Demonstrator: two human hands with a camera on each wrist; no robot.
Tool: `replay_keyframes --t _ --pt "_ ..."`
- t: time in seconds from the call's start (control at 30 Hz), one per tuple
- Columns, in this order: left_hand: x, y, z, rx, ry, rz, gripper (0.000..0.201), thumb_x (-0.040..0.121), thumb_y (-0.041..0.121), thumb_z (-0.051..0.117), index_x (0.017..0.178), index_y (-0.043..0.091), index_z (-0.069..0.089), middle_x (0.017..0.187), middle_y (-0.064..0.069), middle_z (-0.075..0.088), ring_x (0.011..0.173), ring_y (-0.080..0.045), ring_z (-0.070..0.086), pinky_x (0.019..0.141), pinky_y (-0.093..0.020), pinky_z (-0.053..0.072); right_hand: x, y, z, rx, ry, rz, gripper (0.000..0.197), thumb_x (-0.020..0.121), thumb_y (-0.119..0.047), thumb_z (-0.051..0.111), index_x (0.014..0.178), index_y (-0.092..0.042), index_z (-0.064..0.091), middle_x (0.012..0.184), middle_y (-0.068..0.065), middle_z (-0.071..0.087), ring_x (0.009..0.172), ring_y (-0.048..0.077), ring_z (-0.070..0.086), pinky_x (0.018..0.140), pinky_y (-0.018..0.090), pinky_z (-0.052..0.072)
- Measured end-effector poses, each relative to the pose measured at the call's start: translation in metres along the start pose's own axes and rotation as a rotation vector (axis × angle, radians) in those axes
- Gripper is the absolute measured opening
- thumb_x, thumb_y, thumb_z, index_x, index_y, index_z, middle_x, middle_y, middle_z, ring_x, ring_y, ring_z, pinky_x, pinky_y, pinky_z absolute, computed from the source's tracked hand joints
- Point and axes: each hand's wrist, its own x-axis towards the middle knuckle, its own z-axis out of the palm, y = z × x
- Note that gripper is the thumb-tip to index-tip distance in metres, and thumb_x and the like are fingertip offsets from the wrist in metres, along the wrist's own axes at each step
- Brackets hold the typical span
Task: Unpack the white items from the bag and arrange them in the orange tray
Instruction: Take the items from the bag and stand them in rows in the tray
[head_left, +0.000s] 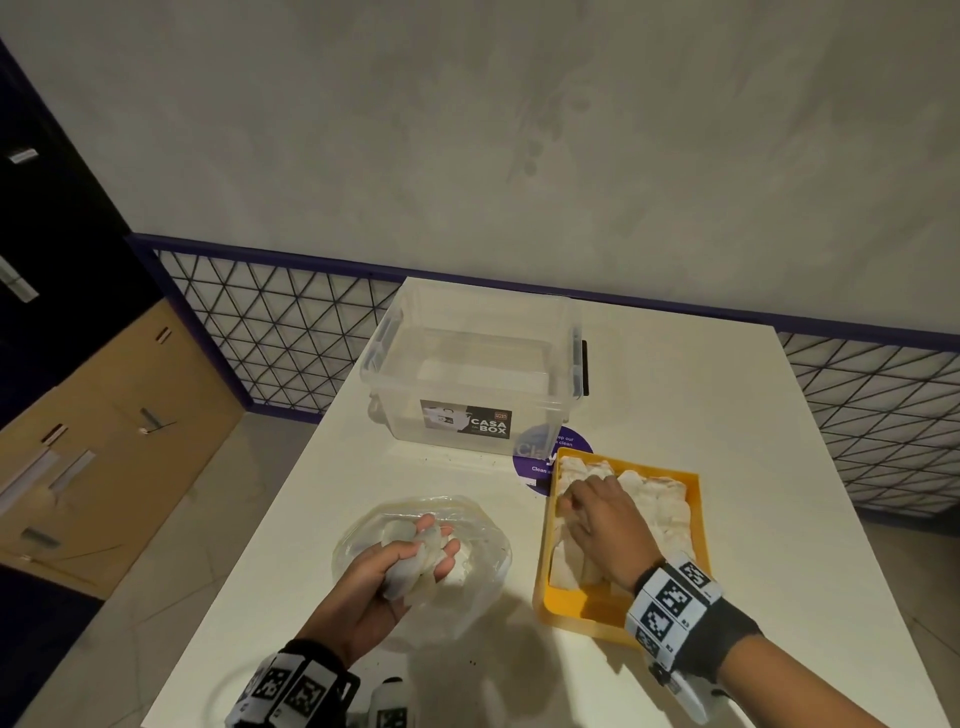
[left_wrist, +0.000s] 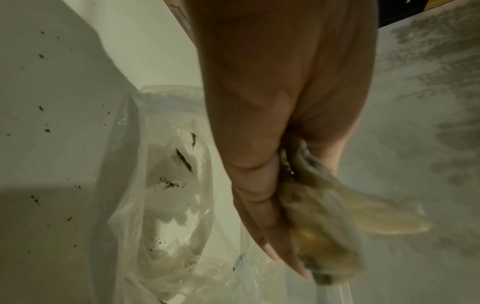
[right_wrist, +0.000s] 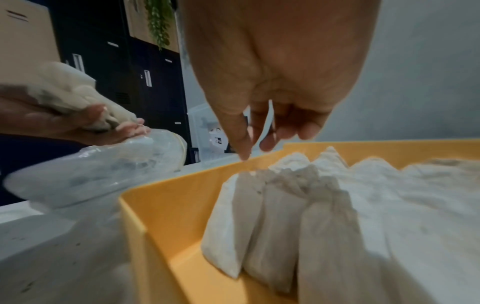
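One orange tray (head_left: 566, 605) sits at the lower right of the head view on the desk (head_left: 753, 441), filled with white items (head_left: 660, 504) packed too close to count. One clear bag (head_left: 467, 587) lies lower centre, beside the tray. One clear storage box (head_left: 467, 364) stands at centre, behind both.

The left hand (head_left: 384, 587), above the bag, has its grip curled round a bunch of white pieces (head_left: 415, 561). The right hand (head_left: 602, 525) hangs over the tray, fingers loosely bent downward, holding nothing; one fingertip (right_wrist: 244, 156) is at the tray's rim.
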Motion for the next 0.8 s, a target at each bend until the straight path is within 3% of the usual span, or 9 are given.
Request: replay_keyframes --t 0.1,0.2,0.27,0.37,0.43,0.57,0.67,0.73,0.8 --pt "0.001 -0.001 0.002 -0.010 0.022 0.030 0.033 0.094 -0.004 0.041 0.124 0.000 0.055 0.122 -0.016 0.067 0.108 -0.033 0.066 0.076 -0.035 0.061 -0.002 -0.022 -0.015 0.145 0.188 -0.162 0.021 0.090 -0.020 0.048 0.108 -0.018 0.057 0.109 -0.001 0.056 0.099 0.012 0.042 0.089 0.032 0.043" --pt "0.004 -0.002 0.005 -0.025 0.038 0.046 0.030 0.095 -0.004 0.042 0.121 -0.002 0.057 0.115 -0.016 0.070 0.108 -0.033 0.065 0.081 -0.037 0.059 -0.004 -0.060 -0.033 0.208 0.063 -0.391 0.030 0.091 -0.034 0.041 0.118 -0.028 0.053 0.118 -0.008 0.049 0.107 0.000 0.032 0.095 0.020 0.030" --pt "0.000 -0.002 0.012 0.031 0.025 0.060 0.026 0.095 -0.004 0.041 0.116 -0.008 0.056 0.100 -0.018 0.071 0.095 -0.029 0.066 0.073 -0.034 0.061 -0.003 -0.085 -0.037 0.184 -0.033 -0.528 0.033 0.092 -0.035 0.046 0.125 -0.032 0.049 0.124 -0.008 0.046 0.112 0.003 0.031 0.092 0.018 0.024" --pt "-0.005 -0.003 0.019 0.145 0.000 0.082 0.036 0.096 -0.004 0.038 0.076 -0.003 0.068 0.065 -0.013 0.064 0.060 -0.015 0.066 0.049 -0.023 0.052 0.004 -0.106 -0.030 0.195 -0.069 -0.648 0.026 0.090 -0.032 0.053 0.115 -0.027 0.058 0.123 -0.004 0.049 0.109 0.010 0.033 0.087 0.022 0.021" --pt "-0.008 -0.004 0.018 0.213 0.011 0.098 0.048 0.095 -0.004 0.038 0.057 0.002 0.066 0.057 -0.011 0.058 0.052 -0.012 0.062 0.046 -0.021 0.049 0.010 -0.109 -0.023 0.226 -0.083 -0.659 0.019 0.090 -0.030 0.055 0.104 -0.022 0.064 0.116 -0.004 0.055 0.105 0.010 0.034 0.087 0.023 0.023" --pt "-0.004 0.000 0.010 0.211 0.055 0.074 0.027 0.094 0.008 0.049 0.089 -0.004 0.072 0.089 -0.019 0.065 0.076 -0.018 0.068 0.061 -0.026 0.057 0.022 -0.109 -0.026 0.410 -0.140 -0.527 0.014 0.090 -0.026 0.056 0.099 -0.018 0.063 0.097 -0.003 0.058 0.096 0.009 0.040 0.085 0.023 0.026" --pt "-0.004 0.001 0.010 0.126 0.057 0.058 0.027 0.083 0.015 0.058 0.095 -0.001 0.076 0.100 -0.019 0.069 0.095 -0.026 0.064 0.078 -0.031 0.059 0.030 -0.110 -0.034 0.523 -0.132 -0.434 0.011 0.088 -0.020 0.059 0.097 -0.015 0.063 0.080 -0.014 0.050 0.086 0.008 0.045 0.083 0.024 0.034" --pt "-0.005 0.001 0.012 0.090 0.057 0.047 0.028 0.083 0.016 0.058 0.097 -0.003 0.074 0.105 -0.020 0.069 0.097 -0.029 0.064 0.077 -0.032 0.058 0.036 -0.110 -0.037 0.552 -0.121 -0.374 0.011 0.088 -0.017 0.059 0.097 -0.014 0.065 0.077 -0.015 0.051 0.084 0.009 0.045 0.079 0.024 0.036" --pt "-0.003 0.002 0.011 0.043 0.079 0.037 0.025 0.090 0.013 0.056 0.104 -0.004 0.068 0.108 -0.019 0.069 0.089 -0.028 0.071 0.071 -0.031 0.061 0.040 -0.109 -0.038 0.556 -0.117 -0.325 0.013 0.089 -0.017 0.058 0.099 -0.015 0.066 0.080 -0.008 0.055 0.084 0.009 0.043 0.076 0.024 0.035"
